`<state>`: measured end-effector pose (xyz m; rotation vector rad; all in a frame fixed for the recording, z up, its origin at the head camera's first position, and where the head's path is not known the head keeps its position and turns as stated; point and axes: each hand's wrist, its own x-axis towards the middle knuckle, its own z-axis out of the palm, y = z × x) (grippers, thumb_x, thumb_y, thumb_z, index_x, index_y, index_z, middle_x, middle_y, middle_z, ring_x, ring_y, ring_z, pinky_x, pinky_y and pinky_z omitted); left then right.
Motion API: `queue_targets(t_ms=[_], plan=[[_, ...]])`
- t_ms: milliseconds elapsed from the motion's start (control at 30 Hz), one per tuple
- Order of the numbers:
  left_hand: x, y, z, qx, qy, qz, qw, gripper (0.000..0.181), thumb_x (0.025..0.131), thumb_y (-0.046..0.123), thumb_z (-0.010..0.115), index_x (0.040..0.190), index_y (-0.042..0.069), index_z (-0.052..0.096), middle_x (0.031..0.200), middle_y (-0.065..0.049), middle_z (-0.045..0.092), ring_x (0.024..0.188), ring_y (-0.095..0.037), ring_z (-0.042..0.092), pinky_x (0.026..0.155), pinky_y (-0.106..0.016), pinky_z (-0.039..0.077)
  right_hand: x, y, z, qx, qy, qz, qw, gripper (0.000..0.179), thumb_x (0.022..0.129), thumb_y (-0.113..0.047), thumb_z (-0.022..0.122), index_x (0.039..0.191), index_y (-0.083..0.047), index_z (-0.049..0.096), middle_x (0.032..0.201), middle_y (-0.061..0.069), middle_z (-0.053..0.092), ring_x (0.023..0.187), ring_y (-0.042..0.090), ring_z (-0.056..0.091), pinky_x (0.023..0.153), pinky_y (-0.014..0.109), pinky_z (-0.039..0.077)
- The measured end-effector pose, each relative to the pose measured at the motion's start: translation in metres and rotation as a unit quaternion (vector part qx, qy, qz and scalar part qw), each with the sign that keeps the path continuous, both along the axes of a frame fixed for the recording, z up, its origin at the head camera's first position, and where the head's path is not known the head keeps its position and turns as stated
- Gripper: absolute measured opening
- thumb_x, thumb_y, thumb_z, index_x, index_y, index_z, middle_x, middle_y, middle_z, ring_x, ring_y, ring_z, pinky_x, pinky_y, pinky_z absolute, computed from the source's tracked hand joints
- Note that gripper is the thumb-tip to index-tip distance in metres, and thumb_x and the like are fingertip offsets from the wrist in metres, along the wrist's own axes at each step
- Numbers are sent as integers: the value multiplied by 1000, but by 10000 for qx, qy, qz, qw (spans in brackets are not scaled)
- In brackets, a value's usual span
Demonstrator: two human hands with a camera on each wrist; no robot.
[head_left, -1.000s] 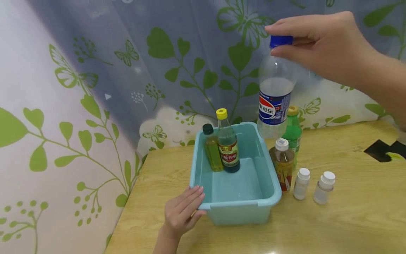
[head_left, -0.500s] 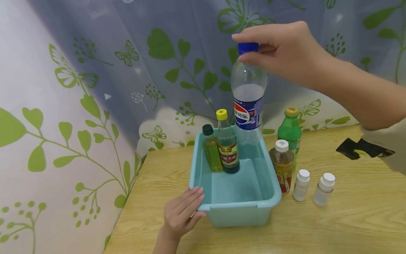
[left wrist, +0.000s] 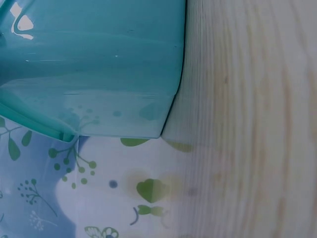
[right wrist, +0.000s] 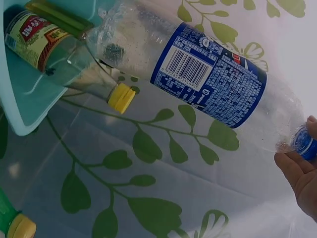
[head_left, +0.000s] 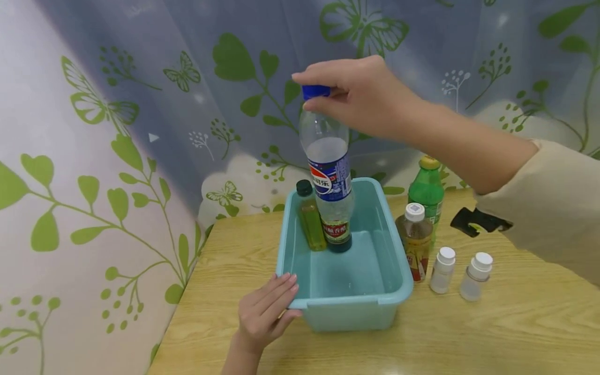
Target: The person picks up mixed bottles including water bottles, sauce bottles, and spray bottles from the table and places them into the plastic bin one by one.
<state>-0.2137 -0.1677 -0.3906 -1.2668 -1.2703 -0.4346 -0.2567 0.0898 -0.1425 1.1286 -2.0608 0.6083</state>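
My right hand (head_left: pixel 363 91) pinches the blue cap of a clear plastic Pepsi bottle (head_left: pixel 329 177) and holds it upright over the light-blue basin (head_left: pixel 349 317). The right wrist view shows fingers at the cap and the bottle (right wrist: pixel 208 74) slanting across. Inside the basin stand a slim yellow-green bottle (head_left: pixel 311 224) with a dark cap and a vinegar bottle (head_left: pixel 337 232), whose upper part hides behind the Pepsi bottle in the head view; its yellow cap (right wrist: pixel 121 98) shows from the right wrist. My left hand (head_left: pixel 262 315) grips the near left rim corner, thumb beneath.
Right of the basin stand a brown drink bottle (head_left: pixel 414 242), a green bottle (head_left: pixel 426 187) with a yellow cap, and two small white-capped bottles (head_left: pixel 442 271). A patterned curtain (head_left: pixel 262 120) hangs behind the wooden table (head_left: pixel 225 250).
My right hand has carried the Pepsi bottle left and down, from beyond the basin's right side to over the vinegar bottle. The left hand has stayed on the rim.
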Motion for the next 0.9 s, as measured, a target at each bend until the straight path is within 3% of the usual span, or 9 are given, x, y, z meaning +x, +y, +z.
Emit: queue_targets(t_ms=[233, 367, 900], plan=[[3, 2, 1, -32, -28, -47, 10000, 36, 93, 25, 62, 78, -6, 72, 75, -20, 71, 64, -28, 70, 73, -35, 60, -7, -16, -9, 69, -97, 336, 9994, 34, 90, -7, 64, 123, 2, 61, 111, 16, 67, 85, 23, 67, 74, 34, 56], [4, 1, 1, -72, -63, -35, 9999, 36, 93, 26, 61, 80, -6, 72, 76, -20, 71, 65, -27, 70, 73, -35, 60, -10, -24, -12, -39, -257, 397, 9989, 36, 90, -9, 64, 124, 3, 60, 114, 16, 66, 90, 24, 67, 79, 34, 57], [6, -1, 2, -134, -171, 70, 9997, 36, 93, 28, 61, 82, -5, 72, 77, -19, 71, 66, -27, 71, 70, -34, 60, -26, -50, -47, 548, -721, 190, 9957, 33, 90, -15, 65, 120, 0, 62, 117, 11, 65, 99, 21, 66, 86, 30, 56]])
